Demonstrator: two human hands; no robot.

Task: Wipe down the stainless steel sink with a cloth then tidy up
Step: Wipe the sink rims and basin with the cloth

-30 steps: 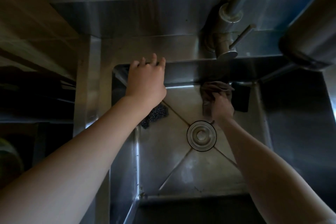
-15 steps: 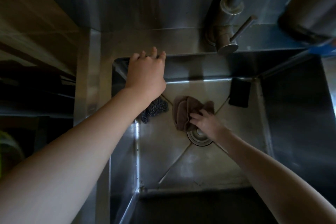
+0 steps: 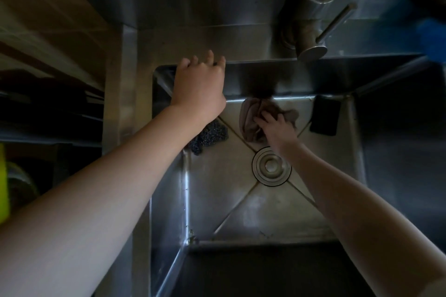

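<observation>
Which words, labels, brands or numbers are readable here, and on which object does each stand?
None is readable. The faucet, the sink, the brown cloth, the black pad and the steel scourer show no lettering.
The yellow object at the left edge is too blurred to tell.

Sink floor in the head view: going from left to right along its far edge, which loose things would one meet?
Dark grey metal mesh scourer → crumpled brown cloth → black rectangular flat object.

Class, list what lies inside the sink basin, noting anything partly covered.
Brown cloth pressed under the right hand, drain, dark block, and a metal scourer partly covered by the left forearm.
</observation>
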